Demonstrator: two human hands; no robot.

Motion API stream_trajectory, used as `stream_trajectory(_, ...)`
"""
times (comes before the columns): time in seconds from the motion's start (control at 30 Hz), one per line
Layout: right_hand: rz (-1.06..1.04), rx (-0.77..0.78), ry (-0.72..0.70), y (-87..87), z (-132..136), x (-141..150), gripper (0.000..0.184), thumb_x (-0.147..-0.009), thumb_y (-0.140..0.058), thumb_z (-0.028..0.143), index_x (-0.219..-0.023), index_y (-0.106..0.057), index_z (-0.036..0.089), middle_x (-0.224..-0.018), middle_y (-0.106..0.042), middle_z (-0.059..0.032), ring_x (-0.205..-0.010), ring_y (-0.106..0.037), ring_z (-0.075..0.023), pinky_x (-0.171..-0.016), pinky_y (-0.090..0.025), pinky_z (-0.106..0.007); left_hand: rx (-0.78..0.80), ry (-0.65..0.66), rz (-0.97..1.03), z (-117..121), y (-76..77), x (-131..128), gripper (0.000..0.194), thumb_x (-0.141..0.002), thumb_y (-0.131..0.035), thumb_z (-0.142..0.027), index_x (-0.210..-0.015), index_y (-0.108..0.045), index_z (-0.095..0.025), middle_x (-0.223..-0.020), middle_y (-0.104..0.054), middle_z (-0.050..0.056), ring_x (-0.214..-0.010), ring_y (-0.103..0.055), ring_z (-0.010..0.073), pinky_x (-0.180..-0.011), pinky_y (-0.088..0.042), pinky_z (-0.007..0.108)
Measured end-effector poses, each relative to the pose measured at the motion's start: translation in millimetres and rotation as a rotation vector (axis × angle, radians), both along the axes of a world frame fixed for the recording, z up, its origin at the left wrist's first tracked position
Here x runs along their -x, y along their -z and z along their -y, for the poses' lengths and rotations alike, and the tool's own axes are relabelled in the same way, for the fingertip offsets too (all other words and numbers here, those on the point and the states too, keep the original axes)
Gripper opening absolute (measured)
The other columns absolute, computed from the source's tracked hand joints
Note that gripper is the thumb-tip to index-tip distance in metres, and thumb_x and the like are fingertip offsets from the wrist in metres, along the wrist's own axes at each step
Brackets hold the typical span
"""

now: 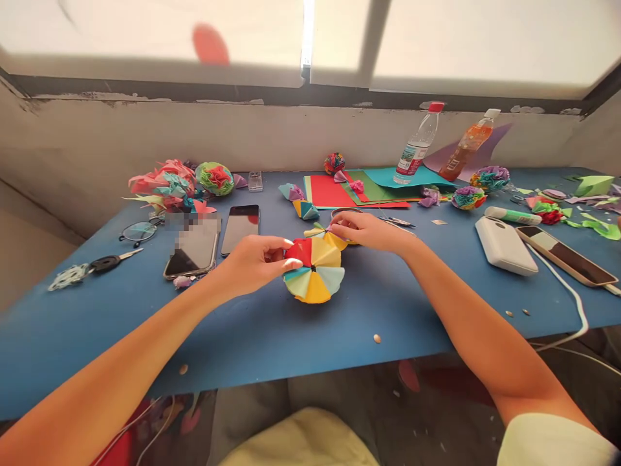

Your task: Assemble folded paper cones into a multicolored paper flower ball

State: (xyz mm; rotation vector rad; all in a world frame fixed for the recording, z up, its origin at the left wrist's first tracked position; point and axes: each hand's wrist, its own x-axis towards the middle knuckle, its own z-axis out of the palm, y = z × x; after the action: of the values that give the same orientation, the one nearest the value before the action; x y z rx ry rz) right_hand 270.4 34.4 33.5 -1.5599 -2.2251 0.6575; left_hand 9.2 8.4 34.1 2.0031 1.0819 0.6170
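Note:
A round paper rosette [320, 285] of folded wedges in red, yellow, light green and pale blue stands just above or on the blue table. My left hand [259, 259] pinches its red left edge between thumb and fingers. Right behind the rosette, a yellow folded paper piece [334, 241] lies under the fingertips of my right hand [356, 230], which are bent together on it. The right hand partly hides a round ring-like object [347, 210]. Farther back are a teal and yellow paper cone [305, 209] and a purple and teal one [292, 191].
Two phones [240, 228] [194, 249], glasses [140, 231] and scissors [104, 263] lie left. Coloured paper sheets [334, 192], a water bottle [412, 155] and a drink bottle [466, 149] stand behind. A power bank [504, 244], glue stick [513, 215] and paper balls [468, 198] are right.

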Motion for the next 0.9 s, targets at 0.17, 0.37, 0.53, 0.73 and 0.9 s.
stream_trajectory(0.17, -0.002, 0.089, -0.054, -0.2, -1.3, -5.7, 0.051, -0.082, -0.051, 0.056, -0.121, -0.052, 0.024, -0.105, -0.066, -0.0057, -0.087, -0.062, -0.0170, -0.068, -0.047, -0.026, 0.001, 0.036, -0.013, -0.6, -2.9, 1.1, 0.034, -0.076, -0.060, -0.045, -0.092, -0.066, -0.015, -0.068, -0.056, 0.002, -0.059, -0.045, 0.0112, -0.052, -0.036, 0.023)
stream_trajectory(0.37, -0.287, 0.239, 0.084, 9.8, 0.2, 13.7, 0.074, -0.079, -0.057, 0.054, -0.140, -0.032, 0.021, -0.110, -0.064, -0.0104, -0.079, -0.063, -0.0166, -0.049, -0.045, -0.023, -0.159, 0.029, 0.006, 0.8, -4.4, 2.2, 0.028, -0.078, -0.057, -0.041, -0.089, -0.068, -0.017, -0.083, -0.056, 0.004, -0.068, -0.049, 0.0125, -0.056, -0.039, 0.023)
stream_trajectory(0.53, -0.526, 0.332, 0.093, 18.0, 2.4, 30.2, 0.043, -0.072, -0.068, 0.045, -0.105, -0.063, 0.017, -0.101, -0.067, -0.0086, -0.080, -0.062, -0.0154, -0.051, -0.042, -0.022, -0.152, -0.015, 0.054, -1.8, -2.6, 1.1, 0.025, -0.077, -0.059, -0.040, -0.080, -0.068, -0.017, -0.099, -0.055, 0.007, -0.082, -0.053, 0.0152, -0.064, -0.043, 0.024)
stream_trajectory(0.73, -0.674, 0.279, 0.251, 22.8, 3.2, 36.9, 0.040, -0.065, -0.074, 0.035, -0.094, -0.052, 0.020, -0.106, -0.063, -0.0078, -0.095, -0.061, -0.0192, -0.065, -0.050, -0.026, -0.065, -0.080, 0.111, -5.4, 1.8, -1.7, 0.029, -0.075, -0.058, -0.044, -0.073, -0.064, -0.016, -0.097, -0.056, 0.008, -0.079, -0.053, 0.0160, -0.063, -0.043, 0.026)
stream_trajectory(0.9, -0.756, 0.267, 0.158, 25.7, 3.5, 38.0, 0.037, -0.067, -0.070, 0.039, -0.089, -0.046, 0.021, -0.099, -0.063, -0.0043, -0.094, -0.060, -0.0180, -0.075, -0.049, -0.030, -0.043, -0.097, 0.121, -5.3, 3.4, -1.1, 0.027, -0.075, -0.059, -0.043, -0.072, -0.064, -0.016, -0.093, -0.057, 0.006, -0.071, -0.051, 0.0138, -0.059, -0.041, 0.025)
